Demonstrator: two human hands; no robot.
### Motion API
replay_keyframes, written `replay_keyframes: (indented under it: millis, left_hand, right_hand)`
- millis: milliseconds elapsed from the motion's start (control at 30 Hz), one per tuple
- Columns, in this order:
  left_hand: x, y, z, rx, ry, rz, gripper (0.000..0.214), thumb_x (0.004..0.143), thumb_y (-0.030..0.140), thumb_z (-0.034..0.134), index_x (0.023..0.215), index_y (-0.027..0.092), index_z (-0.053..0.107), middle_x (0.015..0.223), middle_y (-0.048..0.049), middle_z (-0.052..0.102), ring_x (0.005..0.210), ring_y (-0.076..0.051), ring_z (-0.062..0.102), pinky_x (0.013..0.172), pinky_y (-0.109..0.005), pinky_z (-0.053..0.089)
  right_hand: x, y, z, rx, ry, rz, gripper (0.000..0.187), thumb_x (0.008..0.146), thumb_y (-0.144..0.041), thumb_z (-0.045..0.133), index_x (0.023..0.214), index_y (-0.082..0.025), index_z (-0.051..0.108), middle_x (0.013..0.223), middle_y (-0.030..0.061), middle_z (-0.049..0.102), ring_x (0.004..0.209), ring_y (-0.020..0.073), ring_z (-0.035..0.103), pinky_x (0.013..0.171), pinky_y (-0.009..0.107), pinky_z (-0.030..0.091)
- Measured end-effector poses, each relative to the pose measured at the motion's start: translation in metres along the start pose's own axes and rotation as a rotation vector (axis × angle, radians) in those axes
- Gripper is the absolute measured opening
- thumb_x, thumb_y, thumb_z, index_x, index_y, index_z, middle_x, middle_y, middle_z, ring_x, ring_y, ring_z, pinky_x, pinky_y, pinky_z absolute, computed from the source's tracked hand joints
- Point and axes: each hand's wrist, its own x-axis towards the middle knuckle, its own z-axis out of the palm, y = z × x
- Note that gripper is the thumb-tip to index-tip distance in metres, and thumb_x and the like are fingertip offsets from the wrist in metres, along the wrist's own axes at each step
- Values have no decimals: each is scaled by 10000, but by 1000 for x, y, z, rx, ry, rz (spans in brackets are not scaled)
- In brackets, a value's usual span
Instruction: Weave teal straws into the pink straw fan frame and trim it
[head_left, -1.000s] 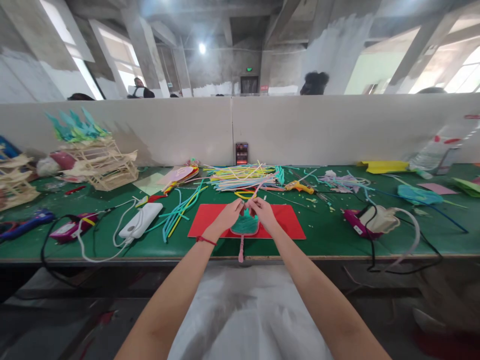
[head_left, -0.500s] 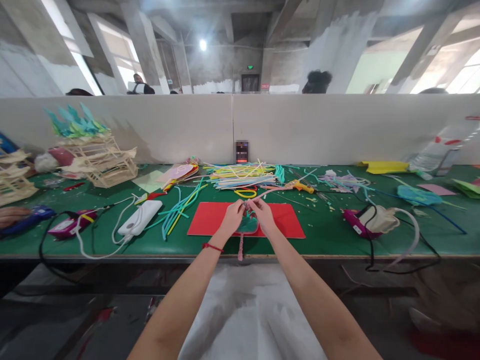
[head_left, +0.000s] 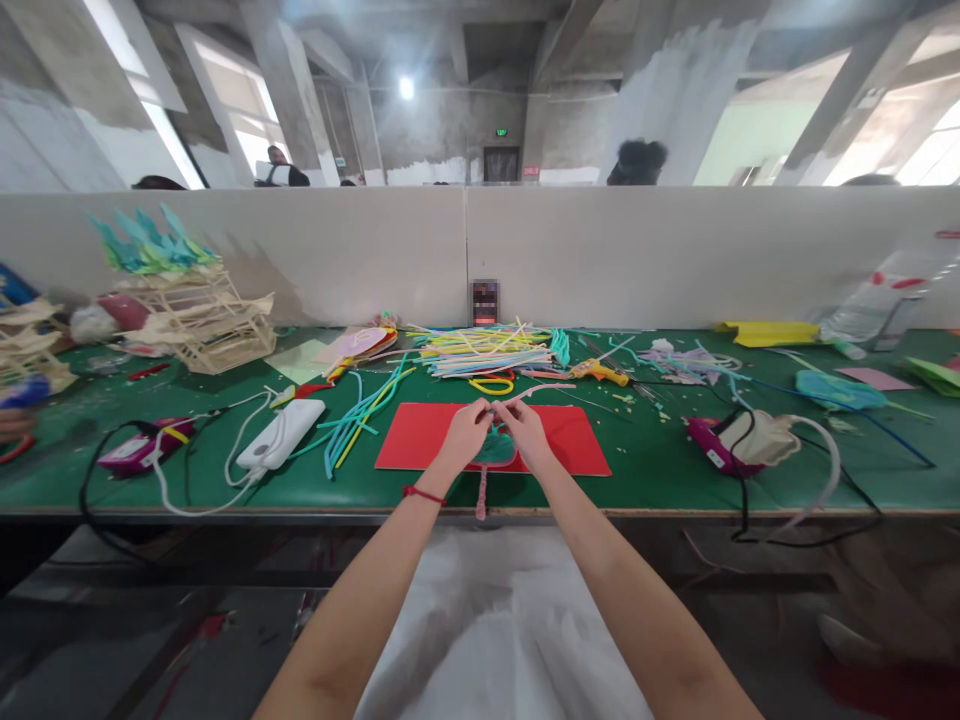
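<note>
My left hand [head_left: 463,434] and my right hand [head_left: 524,432] are close together over a red sheet [head_left: 577,442] on the green table [head_left: 645,470]. Both pinch a pink pipe cleaner [head_left: 534,391] that arcs away to the right from my fingers. Between and under my hands lies a teal fan-shaped piece [head_left: 496,450] made of pipe cleaners, with a pink stem [head_left: 481,496] hanging toward the table's front edge.
A heap of coloured pipe cleaners [head_left: 480,354] lies behind the red sheet, a yellow glue gun [head_left: 598,373] right of it. A white power bank [head_left: 282,434] with cables sits left, a purple glue gun [head_left: 712,445] right. Stick models [head_left: 202,320] stand far left. A white divider [head_left: 465,255] backs the table.
The pink pipe cleaner's free end has swung out to the right from near upright. My hands have stayed over the teal piece; a neighbour's hand at the far left has drawn back.
</note>
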Motion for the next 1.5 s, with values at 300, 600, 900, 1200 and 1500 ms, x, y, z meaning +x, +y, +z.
replay_keyframes:
  millis: [300, 600, 900, 1200, 1500]
  left_hand:
    - [-8, 10, 2, 160, 76, 7, 130, 799, 145, 427, 694, 194, 487, 662, -8, 539, 650, -152, 488, 619, -256, 338]
    - [-5, 5, -4, 122, 2, -12, 171, 786, 150, 437, 619, 186, 445, 608, 21, 524, 612, -122, 490, 588, -217, 370]
    - [-5, 6, -3, 179, -31, 10, 166, 786, 158, 442, 628, 181, 485, 626, 7, 549, 593, -121, 459, 571, -225, 337]
    - [-5, 9, -13, 225, -113, -4, 176, 736, 130, 422, 574, 186, 462, 582, -1, 509, 575, -136, 432, 555, -251, 297]
    - [2, 6, -34, 62, -360, 4, 185, 722, 165, 463, 538, 177, 480, 564, 23, 525, 567, -124, 492, 542, -224, 382]
  right_hand:
    - [-1, 5, 6, -33, 69, -53, 352, 618, -534, 655, 652, -194, 568, 568, -30, 574, 514, 107, 504, 521, 253, 410]
    - [-6, 5, 2, 31, -13, -11, 351, 650, -534, 630, 711, -190, 587, 678, 3, 612, 598, 119, 551, 505, 233, 430]
    - [-8, 7, 2, -21, 55, -67, 315, 627, -487, 674, 664, -192, 569, 606, -25, 575, 522, 97, 493, 506, 243, 406]
    - [-10, 10, 3, -22, 52, -36, 379, 579, -543, 687, 625, -191, 556, 544, -37, 536, 506, 103, 474, 529, 261, 401]
    - [-12, 2, -1, 13, -48, 65, 393, 496, -530, 748, 593, -191, 575, 489, -38, 521, 498, 110, 478, 519, 262, 407]
